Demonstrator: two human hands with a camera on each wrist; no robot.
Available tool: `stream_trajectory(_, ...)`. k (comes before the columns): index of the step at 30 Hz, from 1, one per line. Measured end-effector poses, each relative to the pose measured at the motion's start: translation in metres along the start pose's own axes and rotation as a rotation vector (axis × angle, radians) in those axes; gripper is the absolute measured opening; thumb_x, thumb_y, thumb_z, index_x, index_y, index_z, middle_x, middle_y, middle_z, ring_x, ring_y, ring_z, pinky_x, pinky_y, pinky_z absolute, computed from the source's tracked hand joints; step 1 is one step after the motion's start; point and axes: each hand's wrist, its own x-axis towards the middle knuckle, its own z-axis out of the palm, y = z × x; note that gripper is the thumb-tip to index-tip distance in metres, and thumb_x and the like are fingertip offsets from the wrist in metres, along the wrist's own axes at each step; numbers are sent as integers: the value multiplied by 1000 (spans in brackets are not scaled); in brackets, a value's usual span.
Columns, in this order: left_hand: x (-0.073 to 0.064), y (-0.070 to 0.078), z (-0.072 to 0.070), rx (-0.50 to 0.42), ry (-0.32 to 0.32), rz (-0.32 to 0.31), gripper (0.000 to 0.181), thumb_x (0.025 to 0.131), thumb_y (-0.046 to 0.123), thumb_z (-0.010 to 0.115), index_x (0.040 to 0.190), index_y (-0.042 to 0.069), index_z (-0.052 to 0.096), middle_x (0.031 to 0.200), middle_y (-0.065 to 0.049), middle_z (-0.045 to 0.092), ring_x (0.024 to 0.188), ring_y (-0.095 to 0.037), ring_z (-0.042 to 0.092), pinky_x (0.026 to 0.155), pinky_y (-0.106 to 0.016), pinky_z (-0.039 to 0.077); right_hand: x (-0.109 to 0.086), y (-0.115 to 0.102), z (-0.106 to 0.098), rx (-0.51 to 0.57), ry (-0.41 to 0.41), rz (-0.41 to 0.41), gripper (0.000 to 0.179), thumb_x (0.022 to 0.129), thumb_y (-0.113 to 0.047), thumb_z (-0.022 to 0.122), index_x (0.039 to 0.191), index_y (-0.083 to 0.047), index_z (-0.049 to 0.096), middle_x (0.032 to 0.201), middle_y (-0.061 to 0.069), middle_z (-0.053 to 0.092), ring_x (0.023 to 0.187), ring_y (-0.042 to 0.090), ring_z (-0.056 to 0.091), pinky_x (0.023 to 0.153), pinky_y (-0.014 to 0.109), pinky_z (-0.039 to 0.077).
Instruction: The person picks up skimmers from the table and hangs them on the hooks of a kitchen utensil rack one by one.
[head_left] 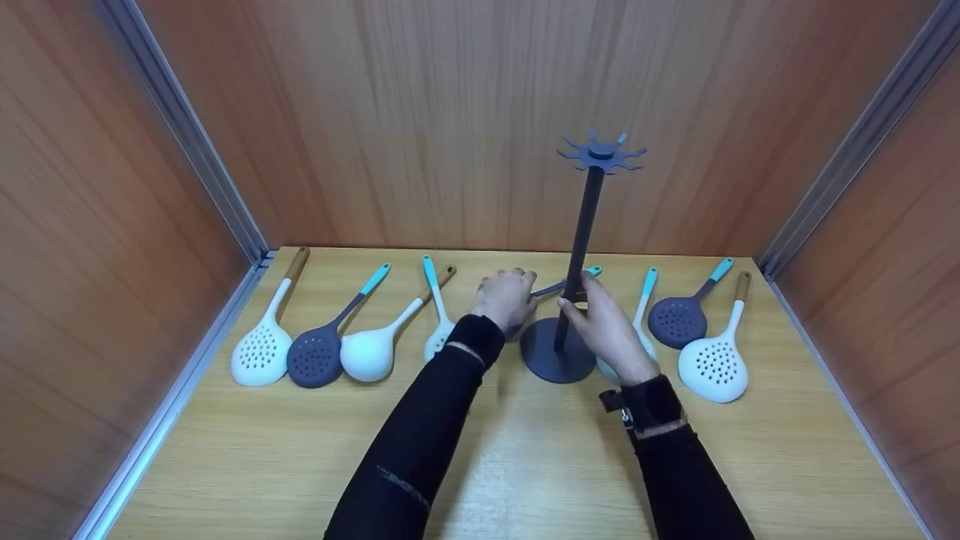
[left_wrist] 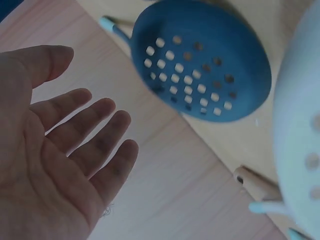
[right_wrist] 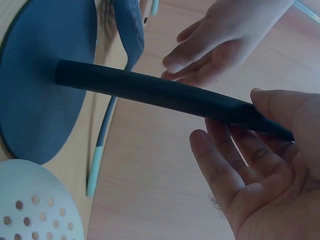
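A dark utensil stand (head_left: 583,232) rises from a round base, with a ring of hooks at its top. My right hand (head_left: 609,326) holds its pole, thumb on one side and fingers on the other in the right wrist view. To the left of the pole is my left hand (head_left: 507,298), palm bare and fingers extended in the left wrist view. Close by it lies a dark skimmer (left_wrist: 245,55) with a turquoise handle end. Its handle (head_left: 551,288) passes behind the pole, while the left hand covers most of its head in the head view.
To the left lie a white skimmer (head_left: 261,352), a dark skimmer (head_left: 315,358), a white ladle (head_left: 367,354) and a white slotted utensil (head_left: 442,328). On the right are a turquoise-handled utensil (head_left: 646,289), another dark skimmer (head_left: 677,322) and a white skimmer (head_left: 714,369). Wooden panels (head_left: 480,150) enclose the table.
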Motion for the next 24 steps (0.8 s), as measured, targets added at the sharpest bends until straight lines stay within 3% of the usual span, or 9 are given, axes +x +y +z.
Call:
stream_trajectory(9,14,6,25,76,2,-53,34,116,29,71,144,10,77,134,-11,84,118,-33,84,94,-48,74,1,1,9,12,13,4,26,121,-20,67,140,-2,64,140,25,78,142,48,75,113,65,67)
stream_trajectory(13,47,-8,73,72,44,-57,28,109,25,73,134,12,80,124,-10,85,114,-40,83,85,-53,74,0,1,11,3,6,11,26,123,-20,64,141,-2,63,141,25,78,141,47,76,111,63,67)
stream_trajectory(16,71,-17,105,44,49,-72,27,108,24,73,131,13,80,123,-10,85,113,-41,84,86,-56,73,-1,1,12,-11,17,-4,23,123,-18,64,139,-2,62,139,26,78,139,48,77,107,63,69)
stream_trajectory(17,72,-14,105,44,24,-90,28,109,24,74,135,13,80,127,-10,85,115,-38,84,91,-56,73,-1,1,12,-13,23,-11,21,122,-17,64,137,-2,62,137,26,78,138,48,78,106,62,70)
stream_trajectory(18,76,-16,111,38,42,-92,26,108,24,75,132,14,81,125,-10,85,114,-39,84,89,-57,73,-1,2,13,-15,32,-18,19,122,-16,64,135,-3,63,134,25,79,136,47,79,105,62,70)
stream_trajectory(20,73,-13,108,39,61,-97,23,108,23,75,128,14,82,121,-10,86,115,-41,84,88,-57,73,0,3,14,-16,44,-29,15,122,-15,65,131,-4,63,129,23,81,133,45,80,103,60,70)
stream_trajectory(24,58,-4,84,73,67,-109,19,111,22,73,124,15,83,115,-8,88,112,-37,86,84,-53,74,0,4,16,-16,60,-37,10,121,-14,67,126,-6,63,118,17,81,120,37,82,98,56,69)
